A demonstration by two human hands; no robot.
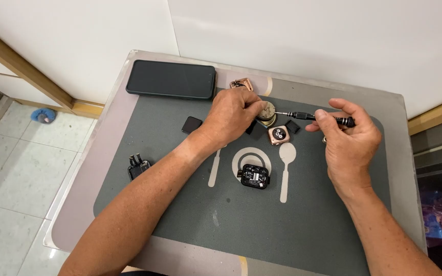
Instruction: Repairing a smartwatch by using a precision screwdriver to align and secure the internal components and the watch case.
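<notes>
My left hand (233,116) rests on the grey mat (190,214), its fingers pinching a small round metal part (267,113). My right hand (348,138) grips a slim black screwdriver (313,117) held level, with the tip pointing left at that round part. Just below the tip lies a rose-gold watch case (279,135), back up. A black square watch module (254,176) sits on the mat's plate print, nearer to me.
A dark phone (171,79) lies face down at the table's far left. A second rose-gold case (242,84) sits beside it. A small black screen (192,124) and a black clip-like part (138,167) lie left. Tiled floor drops off to the left.
</notes>
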